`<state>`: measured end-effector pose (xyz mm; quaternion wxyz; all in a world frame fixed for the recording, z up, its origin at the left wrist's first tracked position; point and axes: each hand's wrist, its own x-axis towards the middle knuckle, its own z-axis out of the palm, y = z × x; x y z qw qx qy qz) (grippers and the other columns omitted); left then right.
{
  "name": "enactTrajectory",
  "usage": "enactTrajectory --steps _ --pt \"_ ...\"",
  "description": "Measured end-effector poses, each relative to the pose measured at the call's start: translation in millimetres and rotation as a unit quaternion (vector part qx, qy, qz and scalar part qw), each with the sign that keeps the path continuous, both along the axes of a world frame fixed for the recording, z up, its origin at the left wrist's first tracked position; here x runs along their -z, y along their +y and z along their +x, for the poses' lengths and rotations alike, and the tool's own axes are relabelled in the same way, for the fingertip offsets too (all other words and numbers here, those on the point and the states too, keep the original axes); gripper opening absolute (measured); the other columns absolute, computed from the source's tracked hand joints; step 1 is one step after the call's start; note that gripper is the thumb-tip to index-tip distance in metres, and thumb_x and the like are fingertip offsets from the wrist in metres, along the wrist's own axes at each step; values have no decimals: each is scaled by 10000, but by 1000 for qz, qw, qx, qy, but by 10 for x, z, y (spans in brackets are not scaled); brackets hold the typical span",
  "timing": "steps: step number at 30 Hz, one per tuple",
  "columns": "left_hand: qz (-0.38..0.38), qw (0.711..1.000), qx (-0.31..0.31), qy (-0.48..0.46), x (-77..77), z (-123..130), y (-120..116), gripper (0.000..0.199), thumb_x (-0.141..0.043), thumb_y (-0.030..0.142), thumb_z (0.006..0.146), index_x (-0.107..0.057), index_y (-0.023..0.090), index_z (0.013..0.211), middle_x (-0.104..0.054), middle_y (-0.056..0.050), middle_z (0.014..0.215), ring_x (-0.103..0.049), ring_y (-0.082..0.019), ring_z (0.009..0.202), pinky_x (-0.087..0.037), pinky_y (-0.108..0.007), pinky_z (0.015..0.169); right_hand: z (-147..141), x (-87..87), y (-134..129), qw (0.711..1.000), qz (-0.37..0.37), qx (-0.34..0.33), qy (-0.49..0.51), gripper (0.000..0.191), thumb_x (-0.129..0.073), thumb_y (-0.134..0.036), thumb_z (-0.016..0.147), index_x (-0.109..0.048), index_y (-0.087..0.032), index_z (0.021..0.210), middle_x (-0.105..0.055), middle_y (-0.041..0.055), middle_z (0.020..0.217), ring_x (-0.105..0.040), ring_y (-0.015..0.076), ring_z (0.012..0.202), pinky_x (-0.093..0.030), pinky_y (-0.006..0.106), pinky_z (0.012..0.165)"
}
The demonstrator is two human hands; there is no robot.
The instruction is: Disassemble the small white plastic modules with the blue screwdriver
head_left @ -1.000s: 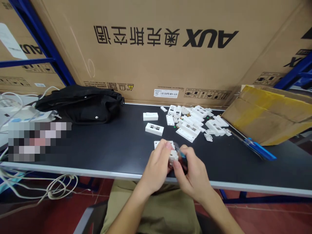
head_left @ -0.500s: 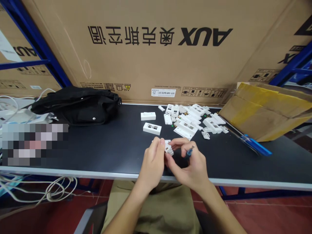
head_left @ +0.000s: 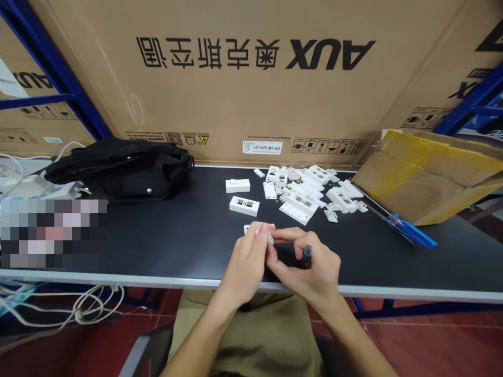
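Above the table's front edge my left hand (head_left: 244, 267) is closed on a small white plastic part (head_left: 271, 239), mostly hidden by the thumb and fingers. My right hand (head_left: 314, 267) meets it from the other side, thumb and fingertips at the part. Tucked in the curled fingers of that hand is a small blue screwdriver (head_left: 307, 253), its metal tip pointing up. Just beyond my left fingers a white plastic piece (head_left: 247, 229) shows partly. Farther off lie a white rectangular housing with two openings (head_left: 244, 206) and another white block (head_left: 238, 186).
A heap of white plastic housings and covers (head_left: 301, 204) lies at the back right of the black table (head_left: 165, 241). An open cardboard box (head_left: 424, 178) and a blue-handled tool (head_left: 412, 230) are on the right. At left are a black bag (head_left: 129, 173) and white cables (head_left: 86, 306).
The white part has turned and is now more covered by my fingers. My right hand has shifted slightly right, and the screwdriver in it points more upright.
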<state>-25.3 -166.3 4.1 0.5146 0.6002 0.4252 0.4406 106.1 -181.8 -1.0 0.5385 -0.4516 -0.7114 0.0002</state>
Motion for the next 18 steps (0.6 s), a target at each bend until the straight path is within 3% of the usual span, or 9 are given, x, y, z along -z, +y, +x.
enactTrajectory --steps 2,5,9,18 --pt "24 999 17 34 -42 2 -12 461 -269 506 1033 -605 194 983 -553 1 725 -499 -145 682 -397 -259 675 -10 -8 -6 998 24 53 -38 393 -666 -116 757 -307 -276 762 -774 28 887 -726 168 711 -533 280 564" --pt "24 999 32 35 -59 30 -20 449 -259 483 1039 -607 201 1020 -584 -7 756 -546 -163 748 -416 -270 735 -17 -21 -14 993 51 78 -67 359 -632 -111 743 -315 -279 757 -768 24 839 -716 164 685 -517 275 563" --pt "12 999 6 36 -1 77 -23 435 -253 474 1038 -600 214 1075 -601 -9 785 -563 -171 756 -429 -281 751 -32 -39 -21 990 30 116 -72 234 -599 -114 732 -443 -275 802 -733 2 746 -685 157 612 -502 272 557" --pt "3 1000 -11 23 27 73 -66 381 -276 461 1040 -573 222 1039 -602 -6 862 -554 -154 779 -424 -270 740 -70 -12 -22 994 8 97 -43 231 -599 -131 725 -421 -270 773 -691 -14 701 -673 154 625 -494 264 564"
